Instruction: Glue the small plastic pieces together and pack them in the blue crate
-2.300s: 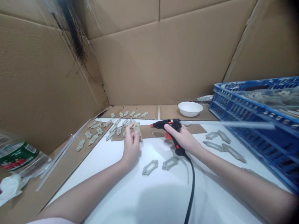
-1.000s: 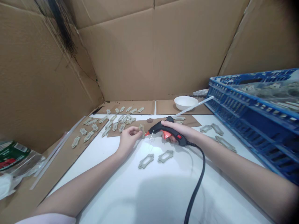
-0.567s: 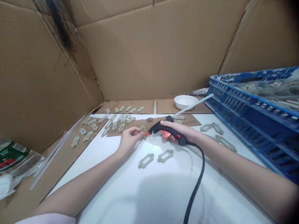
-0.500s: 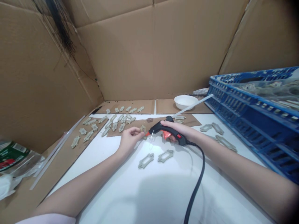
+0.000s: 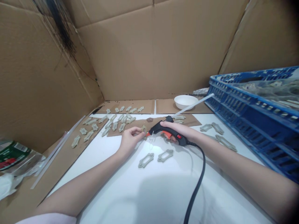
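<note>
My right hand is wrapped round a black glue gun with an orange trigger and tip. A long translucent glue stick juts from its back end, and a black cord runs down toward me. Between thumb and fingers, my left hand pinches a small greenish-grey frame-shaped piece, held on edge. The gun's orange tip is at this piece; whether it touches I cannot tell. Two like pieces, a left one and a right one, lie flat on the white table in front of my hands.
More frame pieces lie on cardboard behind and to the left. A white bowl stands at the back. On the right is a blue plastic crate beside several loose pieces. Cardboard walls enclose the table.
My right fingers have shifted slightly at the trigger. The piece in my left hand has turned a little. Otherwise both hands stay nearly where they were.
</note>
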Demonstrator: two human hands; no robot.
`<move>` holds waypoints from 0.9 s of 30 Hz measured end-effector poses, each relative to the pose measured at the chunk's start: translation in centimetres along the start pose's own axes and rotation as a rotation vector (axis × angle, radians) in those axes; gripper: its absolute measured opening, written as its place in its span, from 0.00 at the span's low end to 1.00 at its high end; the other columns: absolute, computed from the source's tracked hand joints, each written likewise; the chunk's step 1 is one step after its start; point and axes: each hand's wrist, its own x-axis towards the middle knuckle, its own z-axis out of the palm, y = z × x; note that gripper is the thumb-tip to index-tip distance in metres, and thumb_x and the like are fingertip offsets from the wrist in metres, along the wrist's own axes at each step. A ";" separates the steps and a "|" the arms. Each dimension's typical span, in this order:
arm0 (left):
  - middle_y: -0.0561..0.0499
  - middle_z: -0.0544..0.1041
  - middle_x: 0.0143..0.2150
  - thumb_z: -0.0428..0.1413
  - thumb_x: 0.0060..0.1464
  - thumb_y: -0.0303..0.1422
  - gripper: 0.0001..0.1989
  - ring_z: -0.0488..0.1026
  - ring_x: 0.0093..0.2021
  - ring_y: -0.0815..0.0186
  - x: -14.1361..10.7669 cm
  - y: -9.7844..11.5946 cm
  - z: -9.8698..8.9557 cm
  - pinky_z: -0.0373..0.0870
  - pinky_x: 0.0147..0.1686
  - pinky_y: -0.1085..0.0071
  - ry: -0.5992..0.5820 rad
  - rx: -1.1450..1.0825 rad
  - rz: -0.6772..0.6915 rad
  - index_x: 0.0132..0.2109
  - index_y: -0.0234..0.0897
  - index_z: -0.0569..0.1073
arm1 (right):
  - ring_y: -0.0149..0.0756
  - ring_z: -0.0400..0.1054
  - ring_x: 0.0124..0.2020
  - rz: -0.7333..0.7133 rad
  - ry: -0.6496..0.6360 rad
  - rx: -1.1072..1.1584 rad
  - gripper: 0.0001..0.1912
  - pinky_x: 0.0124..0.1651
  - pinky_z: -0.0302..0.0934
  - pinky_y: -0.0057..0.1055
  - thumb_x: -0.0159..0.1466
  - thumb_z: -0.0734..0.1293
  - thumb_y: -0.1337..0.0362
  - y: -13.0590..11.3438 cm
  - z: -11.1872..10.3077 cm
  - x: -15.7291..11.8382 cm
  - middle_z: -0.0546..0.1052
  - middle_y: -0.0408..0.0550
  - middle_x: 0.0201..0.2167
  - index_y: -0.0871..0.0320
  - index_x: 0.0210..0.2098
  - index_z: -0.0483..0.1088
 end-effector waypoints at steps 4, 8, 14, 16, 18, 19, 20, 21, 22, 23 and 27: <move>0.52 0.72 0.22 0.57 0.39 0.37 0.11 0.66 0.25 0.70 0.0 -0.1 0.0 0.59 0.27 0.75 0.002 0.019 0.015 0.29 0.33 0.71 | 0.24 0.53 0.09 -0.010 0.018 -0.015 0.24 0.13 0.46 0.23 0.56 0.57 0.47 0.1 0.1 -0.1 0.62 0.41 0.07 0.60 0.16 0.61; 0.51 0.72 0.23 0.57 0.40 0.37 0.11 0.66 0.25 0.70 0.0 -0.1 -0.1 0.59 0.27 0.75 0.002 0.044 0.013 0.29 0.33 0.71 | 0.24 0.53 0.10 -0.003 0.042 -0.005 0.23 0.13 0.46 0.23 0.55 0.58 0.47 0.1 0.1 0.0 0.62 0.41 0.07 0.60 0.17 0.62; 0.52 0.72 0.24 0.56 0.40 0.37 0.10 0.66 0.26 0.70 0.1 -0.1 -0.1 0.59 0.27 0.76 0.008 0.055 0.018 0.29 0.33 0.71 | 0.24 0.52 0.09 0.030 0.043 0.040 0.22 0.12 0.45 0.23 0.54 0.59 0.47 0.3 0.1 0.2 0.63 0.42 0.08 0.60 0.19 0.64; 0.52 0.72 0.24 0.56 0.40 0.36 0.10 0.66 0.26 0.70 0.2 -0.1 -0.1 0.59 0.28 0.76 0.027 0.035 0.016 0.29 0.33 0.71 | 0.24 0.54 0.10 0.031 0.028 0.051 0.20 0.11 0.46 0.22 0.53 0.61 0.49 0.1 0.0 0.1 0.66 0.43 0.11 0.61 0.22 0.65; 0.53 0.72 0.24 0.56 0.39 0.35 0.09 0.66 0.26 0.70 0.3 -0.2 -0.2 0.59 0.27 0.76 0.054 0.004 0.016 0.29 0.33 0.70 | 0.24 0.55 0.11 0.008 0.026 0.059 0.18 0.12 0.47 0.21 0.53 0.63 0.50 0.0 0.1 0.0 0.69 0.45 0.14 0.61 0.23 0.66; 0.53 0.71 0.24 0.56 0.40 0.35 0.09 0.66 0.26 0.71 0.4 -0.2 -0.3 0.59 0.27 0.76 0.064 -0.010 0.015 0.29 0.33 0.70 | 0.23 0.55 0.11 0.003 0.031 0.074 0.18 0.12 0.47 0.21 0.53 0.63 0.50 0.0 0.1 0.0 0.70 0.45 0.14 0.61 0.23 0.66; 0.54 0.71 0.23 0.56 0.40 0.35 0.09 0.66 0.25 0.71 0.5 -0.3 -0.3 0.59 0.27 0.76 0.070 -0.022 0.012 0.29 0.33 0.70 | 0.23 0.55 0.10 0.001 0.044 0.102 0.19 0.12 0.48 0.21 0.53 0.62 0.50 0.0 0.1 0.1 0.70 0.46 0.14 0.62 0.23 0.66; 0.54 0.71 0.23 0.56 0.40 0.35 0.09 0.65 0.25 0.71 0.5 -0.3 -0.4 0.59 0.27 0.76 0.073 -0.029 0.011 0.28 0.33 0.70 | 0.23 0.55 0.10 0.000 0.057 0.139 0.20 0.12 0.48 0.21 0.53 0.62 0.49 0.0 0.1 0.2 0.69 0.45 0.13 0.62 0.22 0.66; 0.54 0.70 0.23 0.56 0.40 0.36 0.09 0.65 0.25 0.71 0.6 -0.4 -0.4 0.58 0.27 0.77 0.075 -0.033 0.011 0.28 0.33 0.70 | 0.24 0.54 0.10 -0.004 0.069 0.180 0.22 0.12 0.48 0.21 0.54 0.60 0.47 0.2 0.1 0.5 0.67 0.45 0.11 0.62 0.22 0.66; 0.54 0.70 0.23 0.56 0.40 0.36 0.09 0.65 0.25 0.71 0.6 -0.4 -0.4 0.58 0.27 0.76 0.077 -0.036 0.016 0.29 0.33 0.70 | 0.23 0.53 0.09 -0.018 0.080 0.222 0.23 0.12 0.48 0.21 0.54 0.59 0.46 0.4 0.0 0.8 0.65 0.44 0.09 0.62 0.21 0.66; 0.53 0.71 0.24 0.57 0.40 0.37 0.11 0.66 0.26 0.71 0.6 -0.3 -0.4 0.59 0.27 0.76 0.105 -0.049 0.022 0.29 0.33 0.70 | 0.23 0.53 0.09 -0.139 0.217 0.425 0.25 0.11 0.48 0.20 0.54 0.59 0.44 1.6 -0.5 2.2 0.63 0.41 0.08 0.63 0.24 0.68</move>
